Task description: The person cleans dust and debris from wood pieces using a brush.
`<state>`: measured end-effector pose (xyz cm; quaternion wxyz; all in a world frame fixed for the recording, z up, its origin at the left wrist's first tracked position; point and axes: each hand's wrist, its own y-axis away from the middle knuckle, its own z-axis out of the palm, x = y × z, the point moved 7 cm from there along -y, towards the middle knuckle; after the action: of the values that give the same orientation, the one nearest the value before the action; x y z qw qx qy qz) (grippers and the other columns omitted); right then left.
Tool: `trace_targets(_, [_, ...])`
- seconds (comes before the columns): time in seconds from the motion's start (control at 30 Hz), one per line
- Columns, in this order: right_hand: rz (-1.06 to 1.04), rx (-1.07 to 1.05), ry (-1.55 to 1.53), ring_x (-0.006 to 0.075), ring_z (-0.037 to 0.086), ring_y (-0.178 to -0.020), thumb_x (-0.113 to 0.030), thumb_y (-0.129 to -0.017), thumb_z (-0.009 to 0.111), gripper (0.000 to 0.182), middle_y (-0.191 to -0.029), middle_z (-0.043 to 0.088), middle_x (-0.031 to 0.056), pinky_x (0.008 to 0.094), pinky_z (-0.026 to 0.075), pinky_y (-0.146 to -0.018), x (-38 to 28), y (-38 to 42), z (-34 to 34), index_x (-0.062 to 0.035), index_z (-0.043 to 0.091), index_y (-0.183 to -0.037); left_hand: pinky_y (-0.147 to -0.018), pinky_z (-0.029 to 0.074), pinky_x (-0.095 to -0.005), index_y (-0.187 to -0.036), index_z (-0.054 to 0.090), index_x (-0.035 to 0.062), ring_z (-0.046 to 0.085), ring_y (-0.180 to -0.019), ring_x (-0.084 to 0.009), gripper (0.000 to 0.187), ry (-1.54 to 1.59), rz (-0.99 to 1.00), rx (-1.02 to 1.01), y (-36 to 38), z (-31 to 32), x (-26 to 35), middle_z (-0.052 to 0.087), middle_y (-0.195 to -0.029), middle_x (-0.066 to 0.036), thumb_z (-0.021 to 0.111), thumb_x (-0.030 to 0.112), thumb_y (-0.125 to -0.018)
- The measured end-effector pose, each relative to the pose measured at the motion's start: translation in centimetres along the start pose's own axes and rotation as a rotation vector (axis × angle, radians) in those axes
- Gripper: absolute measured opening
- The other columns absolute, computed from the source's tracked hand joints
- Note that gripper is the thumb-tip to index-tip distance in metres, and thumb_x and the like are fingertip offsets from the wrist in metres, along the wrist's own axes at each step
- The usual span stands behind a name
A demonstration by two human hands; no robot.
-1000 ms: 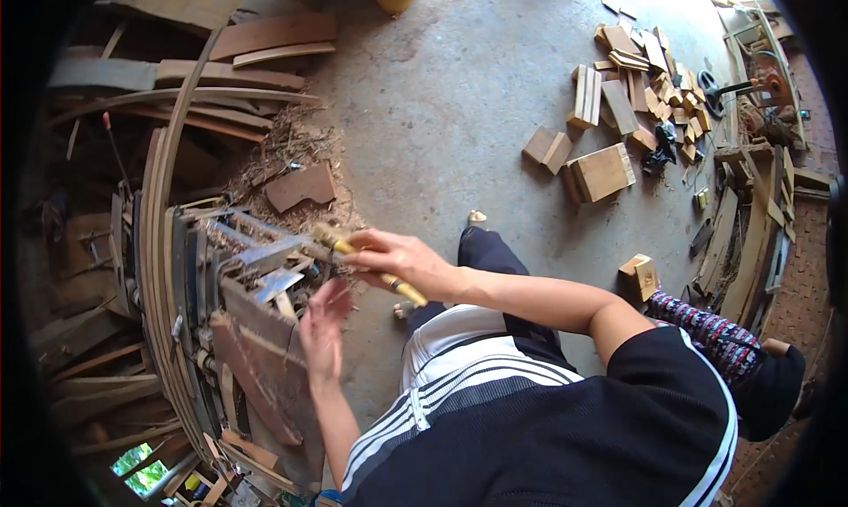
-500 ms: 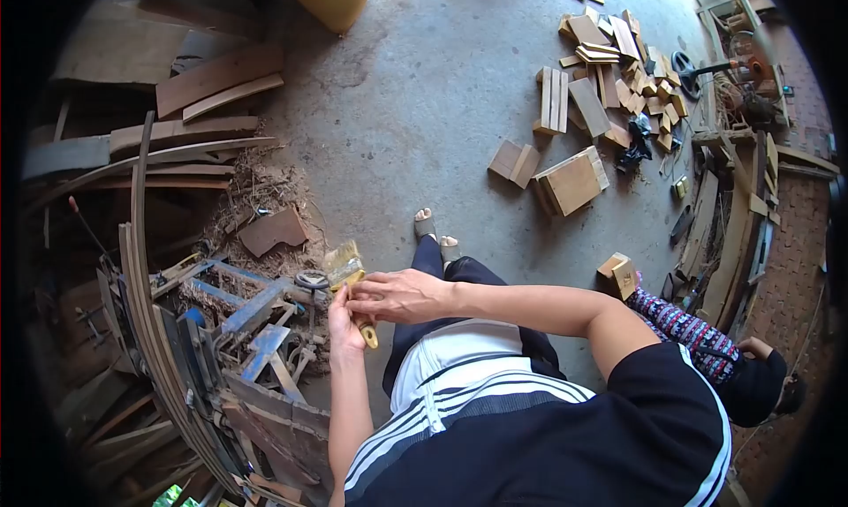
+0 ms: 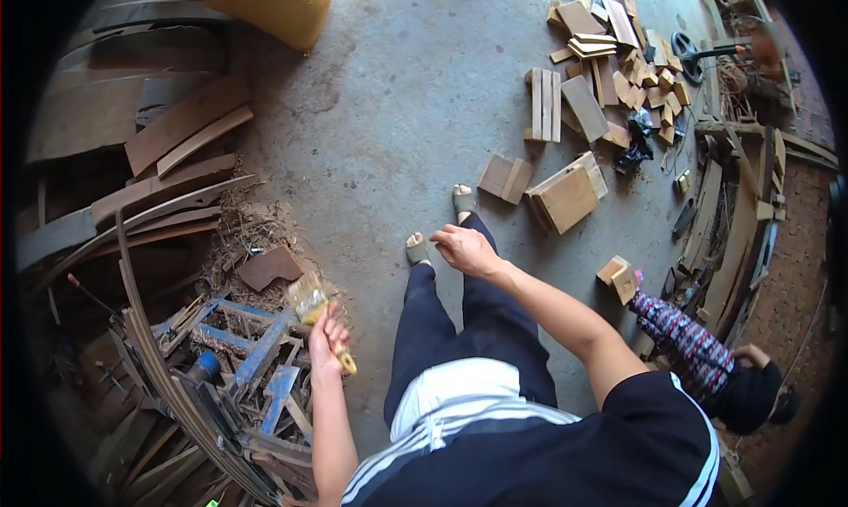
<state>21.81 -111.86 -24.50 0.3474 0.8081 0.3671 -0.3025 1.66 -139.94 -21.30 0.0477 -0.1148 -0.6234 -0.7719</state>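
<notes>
Paintbrush (image 3: 314, 311) clenched in left hand (image 3: 328, 339), bristles up, above blue metal frame (image 3: 256, 352). Right hand (image 3: 465, 249) loose, fingers apart, holding nothing, well right of frame.

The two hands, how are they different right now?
The left hand is closed around a yellow-handled paintbrush, while the right hand holds nothing. The left hand sits close above the blue metal frame; the right hand hangs out over the bare grey concrete floor, near the person's feet. The left hand's fingers are curled tight; the right hand's are loosely bent. Both are bare, on bare forearms.
</notes>
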Motion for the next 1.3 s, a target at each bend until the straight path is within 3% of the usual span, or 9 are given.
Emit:
trace_targets(0.1, [0.192,-0.075,0.018,0.0348,0.067,-0.094,-0.018,-0.087,0.057,0.022,-0.101,0.067,0.0148,0.0451,0.055,-0.080,11.4,-2.3,1.7,-0.0090,0.069,-0.103,-0.046,0.033,-0.0211,-0.118,0.059,0.0026,0.032,-0.045,-0.0027,0.027,-0.029,-0.056,0.122,0.5,3.0,-3.8,0.033,-0.057,0.008,0.054,0.023,-0.101])
trace_targets(0.27, [0.479,-0.204,0.136,0.0371,0.068,-0.092,-0.018,-0.085,0.055,0.024,-0.103,0.069,0.0156,0.0448,0.056,-0.082,28.0,-2.7,3.4,-0.0093,0.071,-0.101,-0.049,0.033,-0.0232,-0.118,0.060,0.0001,0.031,-0.047,-0.0050,0.030,-0.412,-0.226,0.321,0.0,7.7,-9.9,0.030,-0.057,0.008,0.055,0.023,-0.100])
trace_targets(0.4, [0.577,-0.329,0.243,0.0378,0.069,-0.090,-0.016,-0.084,0.054,0.026,-0.101,0.069,0.0172,0.0467,0.056,-0.080,36.2,-1.2,4.4,-0.0115,0.071,-0.101,-0.048,0.033,-0.0235,-0.117,0.061,-0.0019,0.034,-0.047,-0.0053,0.029,-0.528,-0.278,0.282,-1.7,13.1,-10.9,0.036,-0.057,0.006,0.058,0.021,-0.099])
trace_targets(0.53, [0.624,-0.231,0.143,0.0382,0.070,-0.086,-0.019,-0.083,0.053,0.027,-0.096,0.071,0.0190,0.0473,0.057,-0.079,38.3,-2.0,2.2,-0.0128,0.073,-0.100,-0.046,0.034,-0.0226,-0.112,0.064,-0.0027,0.039,-0.048,-0.0051,0.025,-0.660,-0.203,0.253,-3.5,17.6,-9.0,0.045,-0.058,0.004,0.061,0.017,-0.098])
trace_targets(0.73, [0.666,-0.228,0.038,0.0359,0.068,-0.098,-0.024,-0.085,0.055,0.028,-0.103,0.071,0.0169,0.0465,0.054,-0.088,37.2,-6.8,-1.6,-0.0118,0.071,-0.104,-0.045,0.033,-0.0221,-0.109,0.063,-0.0023,0.039,-0.047,-0.0055,0.023,-0.701,-0.095,0.270,-4.0,21.6,-5.8,0.044,-0.059,0.003,0.060,0.017,-0.099])
trace_targets(0.87, [0.627,-0.140,-0.046,0.0374,0.067,-0.099,-0.022,-0.086,0.052,0.029,-0.104,0.070,0.0198,0.0472,0.053,-0.088,34.6,-12.3,-5.6,-0.0101,0.071,-0.105,-0.044,0.035,-0.0234,-0.108,0.063,-0.0003,0.040,-0.046,-0.0068,0.024,-0.741,-0.037,0.290,-3.8,21.3,-4.6,0.044,-0.057,0.003,0.061,0.021,-0.098])
trace_targets(1.03, [0.604,-0.070,-0.124,0.0357,0.067,-0.102,-0.024,-0.085,0.054,0.032,-0.107,0.070,0.0170,0.0466,0.053,-0.090,31.2,-18.7,-12.0,-0.0136,0.071,-0.110,-0.042,0.035,-0.0234,-0.102,0.063,0.0027,0.041,-0.045,-0.0070,0.018,-0.722,0.046,0.335,-4.8,20.8,-1.4,0.046,-0.057,0.003,0.060,0.020,-0.098])
trace_targets(1.13, [0.665,-0.001,-0.170,0.0355,0.066,-0.104,-0.022,-0.085,0.053,0.032,-0.107,0.070,0.0174,0.0472,0.052,-0.091,30.0,-21.4,-16.6,-0.0135,0.071,-0.109,-0.042,0.035,-0.0233,-0.099,0.063,0.0023,0.043,-0.045,-0.0086,0.014,-0.704,0.072,0.341,-6.9,21.7,1.2,0.047,-0.057,0.002,0.059,0.016,-0.098])
trace_targets(1.3, [0.667,0.142,-0.213,0.0360,0.066,-0.104,-0.026,-0.086,0.056,0.028,-0.106,0.071,0.0151,0.0462,0.051,-0.093,31.8,-25.6,-24.2,-0.0182,0.073,-0.107,-0.041,0.034,-0.0245,-0.091,0.063,0.0031,0.043,-0.043,-0.0092,0.012,-1.002,0.171,0.290,-14.2,27.4,8.0,0.047,-0.056,0.002,0.061,0.014,-0.095])
